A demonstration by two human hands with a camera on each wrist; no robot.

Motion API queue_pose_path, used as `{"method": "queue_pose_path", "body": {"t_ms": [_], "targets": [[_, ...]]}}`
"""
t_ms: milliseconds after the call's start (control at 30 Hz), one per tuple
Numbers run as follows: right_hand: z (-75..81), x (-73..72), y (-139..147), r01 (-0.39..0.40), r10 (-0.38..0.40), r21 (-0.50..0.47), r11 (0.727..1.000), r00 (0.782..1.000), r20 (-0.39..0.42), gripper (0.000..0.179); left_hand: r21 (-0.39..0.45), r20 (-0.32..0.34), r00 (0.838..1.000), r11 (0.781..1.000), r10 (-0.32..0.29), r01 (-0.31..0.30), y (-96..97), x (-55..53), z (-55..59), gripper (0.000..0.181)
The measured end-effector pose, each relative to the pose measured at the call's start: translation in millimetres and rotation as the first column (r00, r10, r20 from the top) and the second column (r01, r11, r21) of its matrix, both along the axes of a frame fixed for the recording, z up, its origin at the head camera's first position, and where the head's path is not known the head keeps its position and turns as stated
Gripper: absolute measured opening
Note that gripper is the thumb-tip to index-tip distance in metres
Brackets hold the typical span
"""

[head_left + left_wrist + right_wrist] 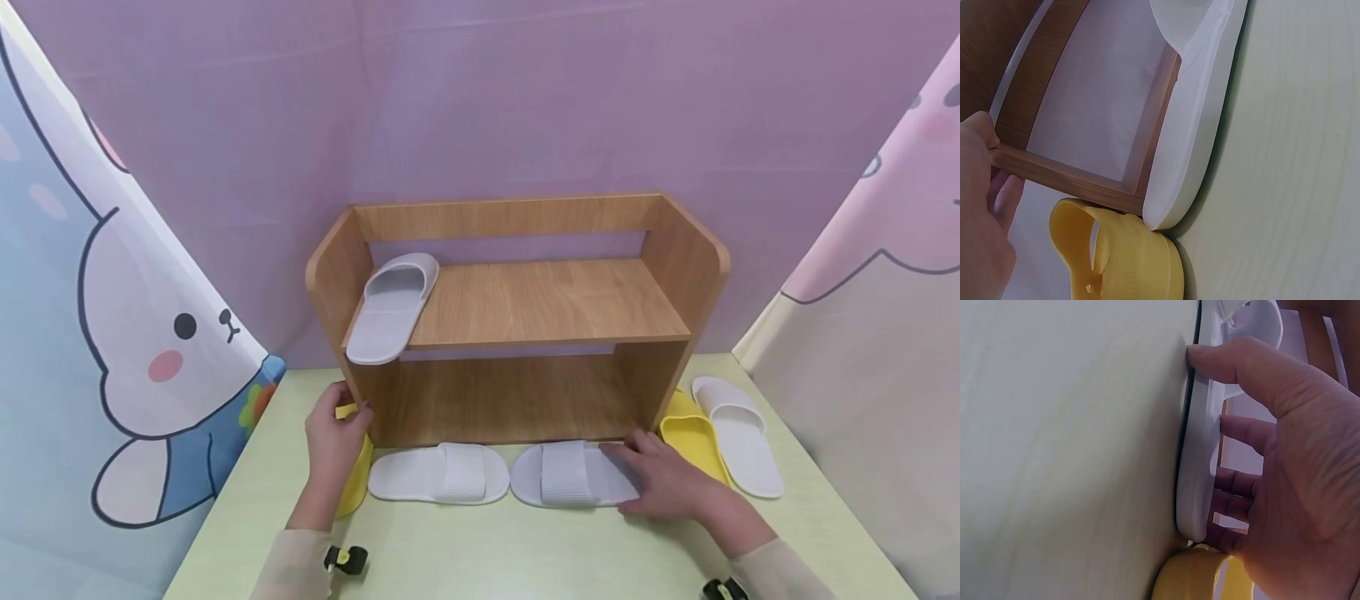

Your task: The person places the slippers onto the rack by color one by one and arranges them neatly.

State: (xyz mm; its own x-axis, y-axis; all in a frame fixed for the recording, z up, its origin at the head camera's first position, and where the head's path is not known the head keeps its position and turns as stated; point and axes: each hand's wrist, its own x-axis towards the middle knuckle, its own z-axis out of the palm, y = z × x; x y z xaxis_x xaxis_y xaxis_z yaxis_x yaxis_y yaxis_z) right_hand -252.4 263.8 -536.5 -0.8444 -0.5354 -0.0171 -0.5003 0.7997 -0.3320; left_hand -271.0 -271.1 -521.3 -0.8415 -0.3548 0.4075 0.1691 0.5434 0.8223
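A small two-tier wooden shoe rack [558, 300] stands on the table, one grey slipper [386, 329] on its upper shelf at the left. My left hand [333, 429] pinches the lower front edge of the rack's left side panel, its thumb and fingers on either side of the board [1066, 175]. Beside that hand stands a yellow slipper [356, 483], partly hidden. In front of the rack, a white slipper [408, 475] and a light grey slipper [528, 475] lie sideways in a row. My right hand [663, 479] holds the light grey one's right end, thumb at the near edge, fingers across the far side.
To the rack's right, another yellow slipper [693, 446] and a white slipper [750, 450] lie side by side. A purple cloth [510, 100] hangs behind, with printed cartoon cloths at left and right. Pale green tabletop [510, 558] shows in front of the slippers.
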Motion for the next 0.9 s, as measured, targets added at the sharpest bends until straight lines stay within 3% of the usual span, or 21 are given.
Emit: {"method": "queue_pose_path", "body": {"t_ms": [233, 467, 900], "targets": [[1.3, 1.7, 1, -0.046, 0.046, -0.012, 0.999, 0.999, -0.01, 0.088, -0.003, 0.021, 1.0, 1.0, 0.0, 0.0, -0.1, 0.3, 1.2, 0.035], [6.0, 5.2, 4, -0.051, 0.052, -0.026, 0.998, 0.997, 0.051, 0.087, 0.003, 0.028, 1.0, 1.0, 0.002, -0.002, 0.2, -0.1, 1.7, 0.035], [21.2, 14.6, 8, -0.096, 0.084, -0.069, 0.993, 0.983, -0.163, 0.082, -0.001, 0.031, 1.0, 1.0, 0.004, -0.004, 0.1, 0.7, 1.9, 0.034]]}}
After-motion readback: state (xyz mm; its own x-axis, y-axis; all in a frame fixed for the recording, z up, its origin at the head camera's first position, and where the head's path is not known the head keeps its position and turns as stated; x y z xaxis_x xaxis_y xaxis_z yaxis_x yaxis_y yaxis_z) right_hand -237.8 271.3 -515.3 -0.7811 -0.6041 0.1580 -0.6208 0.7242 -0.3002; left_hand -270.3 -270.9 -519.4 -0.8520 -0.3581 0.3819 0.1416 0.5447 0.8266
